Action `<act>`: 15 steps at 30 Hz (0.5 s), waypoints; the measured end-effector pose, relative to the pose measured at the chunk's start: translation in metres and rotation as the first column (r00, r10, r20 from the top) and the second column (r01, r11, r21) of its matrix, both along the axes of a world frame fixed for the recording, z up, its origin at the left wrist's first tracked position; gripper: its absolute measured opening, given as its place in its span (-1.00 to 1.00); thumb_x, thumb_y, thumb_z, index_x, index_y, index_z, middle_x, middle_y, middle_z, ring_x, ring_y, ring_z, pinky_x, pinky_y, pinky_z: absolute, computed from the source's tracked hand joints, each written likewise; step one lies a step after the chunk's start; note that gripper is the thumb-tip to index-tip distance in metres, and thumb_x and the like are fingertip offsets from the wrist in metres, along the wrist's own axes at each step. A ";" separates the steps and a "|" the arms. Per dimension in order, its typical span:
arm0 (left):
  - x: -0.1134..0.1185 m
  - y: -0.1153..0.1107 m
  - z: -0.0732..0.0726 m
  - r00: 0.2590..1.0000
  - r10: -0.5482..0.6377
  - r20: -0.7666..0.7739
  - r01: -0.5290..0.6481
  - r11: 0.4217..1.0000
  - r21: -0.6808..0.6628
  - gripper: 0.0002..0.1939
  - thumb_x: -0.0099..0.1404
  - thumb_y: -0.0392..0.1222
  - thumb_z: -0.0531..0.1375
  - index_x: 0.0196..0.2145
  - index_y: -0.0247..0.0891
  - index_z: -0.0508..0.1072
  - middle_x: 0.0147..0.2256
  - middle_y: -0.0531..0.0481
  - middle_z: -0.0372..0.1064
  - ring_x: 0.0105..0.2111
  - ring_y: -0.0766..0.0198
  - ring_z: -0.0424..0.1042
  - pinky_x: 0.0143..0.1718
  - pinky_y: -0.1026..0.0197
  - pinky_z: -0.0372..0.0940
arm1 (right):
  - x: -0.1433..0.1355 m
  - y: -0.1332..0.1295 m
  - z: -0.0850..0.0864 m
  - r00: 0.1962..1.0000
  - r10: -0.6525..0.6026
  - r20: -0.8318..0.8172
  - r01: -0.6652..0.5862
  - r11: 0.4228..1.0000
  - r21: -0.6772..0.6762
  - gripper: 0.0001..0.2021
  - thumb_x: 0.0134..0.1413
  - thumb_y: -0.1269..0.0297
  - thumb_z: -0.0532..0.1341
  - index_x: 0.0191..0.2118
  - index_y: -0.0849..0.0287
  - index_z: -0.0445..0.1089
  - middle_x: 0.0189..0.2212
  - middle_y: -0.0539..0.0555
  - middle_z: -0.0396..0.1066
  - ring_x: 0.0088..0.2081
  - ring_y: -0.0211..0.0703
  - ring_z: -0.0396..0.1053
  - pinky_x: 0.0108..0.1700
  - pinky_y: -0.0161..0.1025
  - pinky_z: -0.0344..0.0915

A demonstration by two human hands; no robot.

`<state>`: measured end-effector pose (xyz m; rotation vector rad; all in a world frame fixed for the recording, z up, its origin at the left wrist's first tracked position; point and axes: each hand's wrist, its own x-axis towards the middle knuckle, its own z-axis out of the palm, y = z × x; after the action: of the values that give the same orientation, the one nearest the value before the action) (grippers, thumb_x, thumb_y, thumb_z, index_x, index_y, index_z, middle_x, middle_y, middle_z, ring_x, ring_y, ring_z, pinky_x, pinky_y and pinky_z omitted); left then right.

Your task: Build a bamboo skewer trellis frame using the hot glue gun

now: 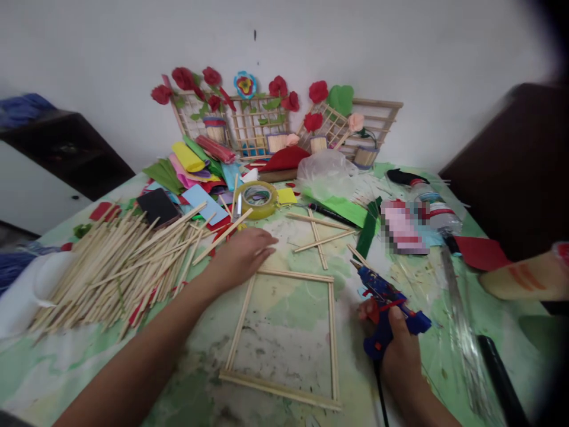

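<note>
The square frame of pale wooden sticks [332, 338] lies flat on the table in front of me, between my two hands. My left hand [244, 255] is at its far left corner, palm down, fingers stretched out to the right with a small gap between thumb and fingertips, gripping nothing; I cannot tell whether it touches the frame. To the right of the frame, my right hand [402, 344] is wrapped round the handle of a blue plastic glue gun [384, 311], its nozzle tilted up and away from me. A black cord [381, 394] trails from its handle towards me.

Just beyond the frame, several loose pale sticks [317, 237] lie crossed. Beyond its far left corner sits a round roll of clear yellowish tape [253, 200]. Left of the frame spreads a big heap of thin pale wooden sticks [102, 273]. Well beyond the frame, wooden lattice panels [249, 127] bearing red paper roses [278, 87] lean against the white wall [355, 41].
</note>
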<state>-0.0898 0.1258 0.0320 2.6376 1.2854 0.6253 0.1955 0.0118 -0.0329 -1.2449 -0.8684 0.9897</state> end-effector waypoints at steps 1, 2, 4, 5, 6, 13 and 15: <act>-0.011 0.004 0.007 0.998 0.057 0.036 -0.057 0.998 0.013 -0.70 0.34 -0.12 0.03 -0.12 -0.29 0.46 -0.16 -0.16 0.44 -0.09 0.13 0.37 -0.04 0.06 0.25 | 0.000 0.000 -0.001 1.000 -0.005 -0.007 0.005 1.000 -0.006 -0.64 0.10 -0.04 0.11 -0.47 0.17 0.35 -0.51 0.05 0.32 -0.39 -0.11 0.32 -0.30 -0.18 0.24; -0.020 0.007 0.013 0.993 0.102 0.061 -0.103 0.995 0.017 -0.70 0.32 -0.09 0.05 -0.15 -0.29 0.47 -0.17 -0.15 0.45 -0.11 0.13 0.38 -0.05 0.07 0.26 | 0.001 0.000 -0.001 1.000 -0.004 -0.021 0.003 1.000 -0.009 -0.64 0.09 -0.03 0.12 -0.47 0.17 0.35 -0.51 0.05 0.32 -0.38 -0.10 0.33 -0.29 -0.18 0.26; -0.036 0.012 0.022 0.990 0.130 0.048 -0.129 0.991 -0.024 -0.71 0.29 -0.06 0.08 -0.19 -0.27 0.49 -0.20 -0.11 0.47 -0.13 0.13 0.39 -0.06 0.08 0.26 | 0.001 0.000 -0.002 0.998 0.003 -0.056 -0.004 1.000 -0.016 -0.66 0.07 -0.03 0.15 -0.45 0.17 0.34 -0.50 0.05 0.32 -0.36 -0.10 0.34 -0.28 -0.17 0.28; -0.041 0.013 0.024 0.993 0.116 0.026 -0.114 0.992 -0.060 -0.71 0.29 -0.06 0.09 -0.20 -0.26 0.50 -0.20 -0.10 0.47 -0.13 0.14 0.40 -0.06 0.08 0.26 | 0.001 0.000 -0.002 0.997 0.008 -0.073 -0.010 1.000 -0.020 -0.67 0.07 -0.02 0.16 -0.44 0.17 0.35 -0.49 0.05 0.32 -0.35 -0.09 0.34 -0.27 -0.17 0.29; -0.044 0.014 0.024 0.996 0.085 -0.001 -0.085 0.991 -0.103 -0.72 0.29 -0.06 0.09 -0.20 -0.25 0.49 -0.20 -0.09 0.47 -0.13 0.15 0.39 -0.05 0.09 0.25 | 0.001 0.000 -0.002 0.997 0.014 -0.082 -0.015 1.000 -0.023 -0.68 0.06 -0.02 0.16 -0.44 0.17 0.35 -0.49 0.05 0.33 -0.35 -0.09 0.35 -0.27 -0.17 0.30; -0.042 0.018 0.002 0.963 -0.191 -0.192 0.115 0.930 -0.350 -0.64 0.15 -0.03 0.25 -0.12 -0.22 0.45 -0.17 -0.10 0.42 -0.14 0.13 0.37 -0.10 0.12 0.25 | 0.004 -0.001 -0.003 1.000 0.010 -0.009 -0.010 0.999 -0.036 -0.66 0.09 -0.03 0.13 -0.46 0.17 0.35 -0.47 0.06 0.34 -0.33 -0.09 0.34 -0.22 -0.16 0.28; -0.040 0.020 -0.003 0.953 -0.222 -0.209 0.141 0.929 -0.341 -0.67 0.13 -0.05 0.27 -0.16 -0.22 0.46 -0.20 -0.09 0.42 -0.15 0.12 0.37 -0.11 0.12 0.24 | 0.004 -0.001 -0.003 1.000 0.004 -0.011 -0.005 0.999 -0.036 -0.66 0.09 -0.02 0.14 -0.47 0.17 0.35 -0.47 0.06 0.33 -0.33 -0.10 0.34 -0.23 -0.18 0.28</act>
<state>-0.1302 0.1455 0.0290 2.5678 1.0671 0.0525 0.1996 0.0106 -0.0357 -1.2677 -0.8480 1.0190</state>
